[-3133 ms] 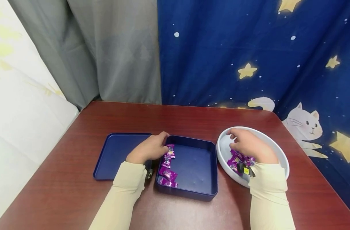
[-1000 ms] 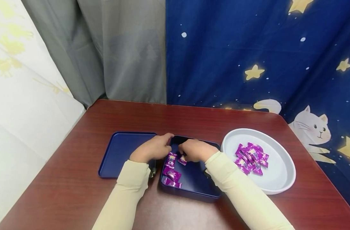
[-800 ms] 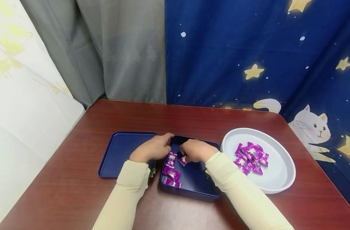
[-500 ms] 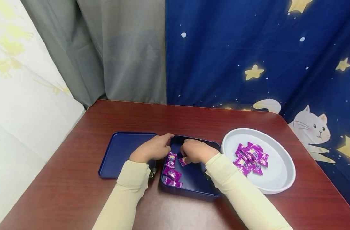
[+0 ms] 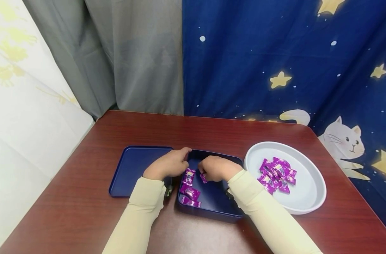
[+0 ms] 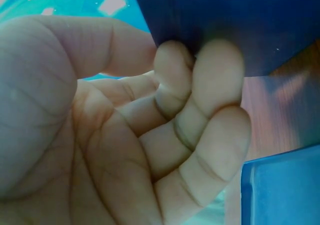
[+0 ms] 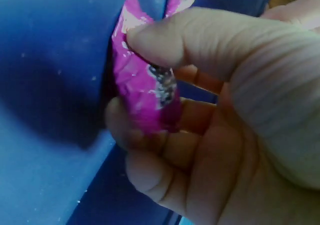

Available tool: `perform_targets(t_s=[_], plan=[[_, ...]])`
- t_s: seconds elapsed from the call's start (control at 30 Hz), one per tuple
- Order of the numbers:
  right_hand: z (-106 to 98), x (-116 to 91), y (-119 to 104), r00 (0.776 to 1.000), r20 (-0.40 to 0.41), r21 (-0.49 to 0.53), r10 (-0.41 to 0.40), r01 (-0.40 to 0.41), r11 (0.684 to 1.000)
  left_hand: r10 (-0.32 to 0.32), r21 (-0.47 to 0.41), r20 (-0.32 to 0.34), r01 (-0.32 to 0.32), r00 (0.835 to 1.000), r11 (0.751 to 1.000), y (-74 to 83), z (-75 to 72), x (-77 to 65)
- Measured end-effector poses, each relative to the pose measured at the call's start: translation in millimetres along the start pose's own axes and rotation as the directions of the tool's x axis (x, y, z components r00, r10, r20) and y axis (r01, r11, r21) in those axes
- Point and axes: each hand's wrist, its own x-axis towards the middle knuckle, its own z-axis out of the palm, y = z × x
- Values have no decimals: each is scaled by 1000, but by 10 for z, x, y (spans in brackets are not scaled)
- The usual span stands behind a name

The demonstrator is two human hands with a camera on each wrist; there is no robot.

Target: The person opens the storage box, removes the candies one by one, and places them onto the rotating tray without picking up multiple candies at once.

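My left hand [image 5: 168,164] grips the left wall of a dark blue box [image 5: 212,213], thumb and fingertips meeting at that wall in the left wrist view. Inside the box, my right hand [image 5: 219,168] pinches a purple-wrapped candy [image 7: 142,85] between thumb and fingers, close over the box floor. In the head view only one end of this candy shows below the knuckles. Three more wrapped candies [image 5: 190,192] lie in a row along the box's left wall, beside the right hand's fingertips.
Right of the box stands a round white tray [image 5: 310,197] with a heap of purple candies [image 5: 276,174]. A flat blue lid [image 5: 135,169] lies to the left, partly under the left forearm and hand. Curtains [image 5: 142,63] hang behind the reddish-brown table [image 5: 193,130].
My right hand has moved left from the white tray into the box and now holds a candy. The row's far candy has left its spot. Over the last second, the held candy turned slightly.
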Motion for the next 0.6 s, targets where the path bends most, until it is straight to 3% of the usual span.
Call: perform_targets(t_s=[0.4,0.6], plan=[[-17,-71,22,1000,-20,54,-18,19,998,3,12,-14,-3,1000,1000,-1,4,-2],[-28,-123,58,996,-75,78,-41,46,996,4,16,-15,-4,1000,1000,3,8,5]])
